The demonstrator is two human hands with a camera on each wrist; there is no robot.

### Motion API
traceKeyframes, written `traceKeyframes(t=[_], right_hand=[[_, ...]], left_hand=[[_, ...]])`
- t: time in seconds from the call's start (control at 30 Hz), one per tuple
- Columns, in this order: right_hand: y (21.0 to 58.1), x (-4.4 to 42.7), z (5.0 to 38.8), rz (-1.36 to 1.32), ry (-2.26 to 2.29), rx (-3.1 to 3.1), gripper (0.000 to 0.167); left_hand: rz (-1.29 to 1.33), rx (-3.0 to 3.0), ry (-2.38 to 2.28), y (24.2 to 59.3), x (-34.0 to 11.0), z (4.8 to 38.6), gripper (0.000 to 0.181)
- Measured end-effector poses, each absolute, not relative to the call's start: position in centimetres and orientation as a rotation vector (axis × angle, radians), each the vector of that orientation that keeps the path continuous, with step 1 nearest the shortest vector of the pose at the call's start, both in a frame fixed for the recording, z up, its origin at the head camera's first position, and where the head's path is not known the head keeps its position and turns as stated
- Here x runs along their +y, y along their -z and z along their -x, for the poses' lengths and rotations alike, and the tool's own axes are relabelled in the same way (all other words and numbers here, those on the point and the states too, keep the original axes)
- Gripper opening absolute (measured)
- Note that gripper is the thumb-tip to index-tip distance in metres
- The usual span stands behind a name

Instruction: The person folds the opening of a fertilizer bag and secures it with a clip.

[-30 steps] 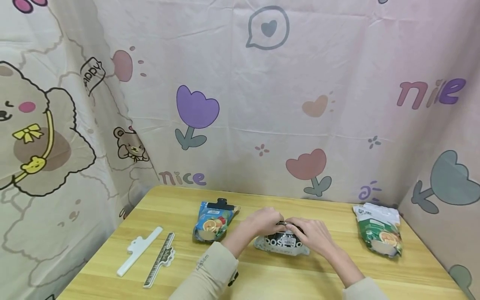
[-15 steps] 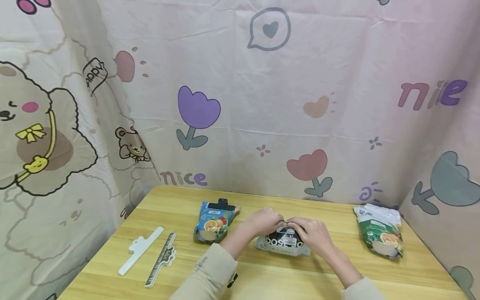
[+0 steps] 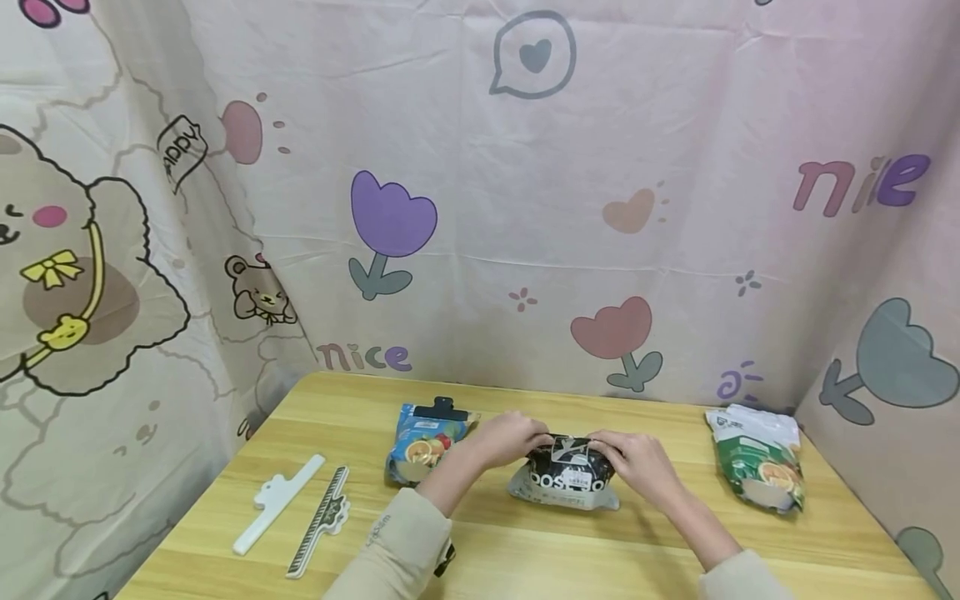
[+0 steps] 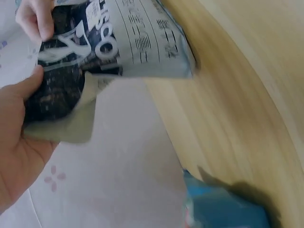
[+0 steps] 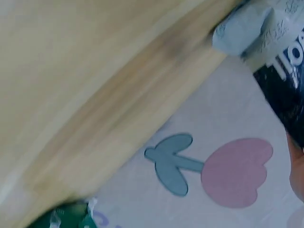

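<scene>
A black and white plastic bag (image 3: 572,479) with white lettering stands on the wooden table between both hands. My left hand (image 3: 512,439) pinches the bag's top edge at its left end, thumb on the near face and fingers behind, as the left wrist view shows. At the other end of that edge, my right hand (image 3: 637,465) pinches the bag too; only a sliver of this hand enters the right wrist view. The top of the bag is spread flat between the hands. Just left of my left hand stands a blue fruit-print bag (image 3: 422,446) with a black clip (image 3: 442,408) across its top.
A white sealing clip (image 3: 279,502) and a white clip with dark stripes (image 3: 318,521) lie at the table's left. On the right stands a green and white bag (image 3: 757,462). A printed curtain (image 3: 480,250) hangs behind the wooden table (image 3: 525,558).
My hands have moved apart along the bag's top edge, the left one leftward and the right one slightly rightward. More of the bag's black upper part now shows between them.
</scene>
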State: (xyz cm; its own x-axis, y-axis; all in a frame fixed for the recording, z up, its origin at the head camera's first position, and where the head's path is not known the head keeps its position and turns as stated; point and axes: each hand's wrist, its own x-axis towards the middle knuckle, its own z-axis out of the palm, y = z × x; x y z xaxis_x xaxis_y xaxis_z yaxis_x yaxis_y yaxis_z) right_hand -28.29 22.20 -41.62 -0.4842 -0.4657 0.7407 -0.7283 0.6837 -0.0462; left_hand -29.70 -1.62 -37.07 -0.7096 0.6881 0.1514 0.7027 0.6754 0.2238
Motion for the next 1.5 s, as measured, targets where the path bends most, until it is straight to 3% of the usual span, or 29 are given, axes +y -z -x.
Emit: traceKeyframes(t=[0.67,0.9,1.2,1.5], right_hand=[[40.7,24.3,27.8,-0.923,-0.595,-2.347,0.016],[39.8,22.4,28.1,-0.870,-0.492,-2.539,0.023],[40.4,20.2,28.7,-0.899,-0.392,-2.593,0.011],[41.1,19.3,28.4,-0.759,-0.327,-2.546,0.012]], left_hand=[[1.225,-2.794,0.489,36.7,-3.2,30.0,0.011],[1.130,-2.857,0.159,36.0,-0.9,30.0,0.006],[1.117,-2.779,-0.110,36.8,1.6,30.3,0.008],[1.039,-2.711,-0.108,37.3,1.4,30.2,0.011]])
